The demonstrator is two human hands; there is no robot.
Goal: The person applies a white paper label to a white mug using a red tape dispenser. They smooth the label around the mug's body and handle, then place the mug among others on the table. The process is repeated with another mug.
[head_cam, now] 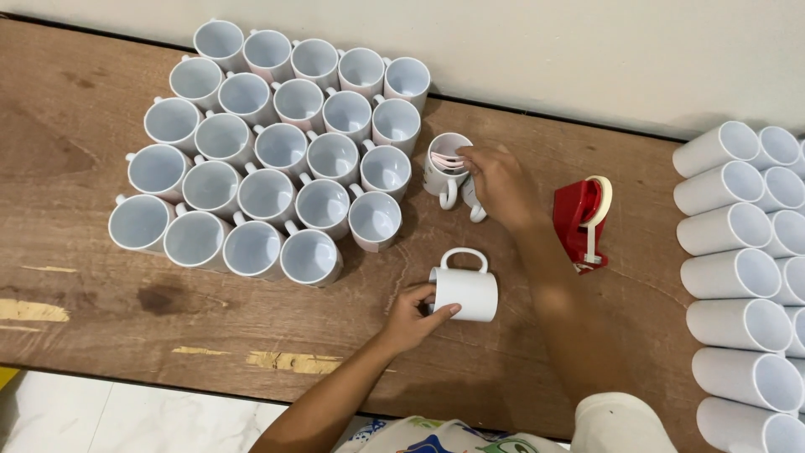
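left fingers (pixel 438 309) around sideways white mug (pixel 466 289), right fingers (pixel 474 158) atop upright mug (pixel 444 164)

No packages, labels, signs or screens, seemingly

One desk (pixel 101 335) carries everything. On its left stands a block of twenty-four upright white mugs (pixel 266 195): four rows of five and a front row of four. Three more white mugs sit apart near the middle: one upright mug (pixel 438 172), one mug lying on its side (pixel 471 294), and one half-hidden mug (pixel 476 211). At the right edge is a stack of lying mugs (pixel 729 273), seven in the nearer column and at least five behind, cut off by the frame. There is one red tape dispenser (pixel 574 218) and two hands, left (pixel 411 319) and right (pixel 501 184).
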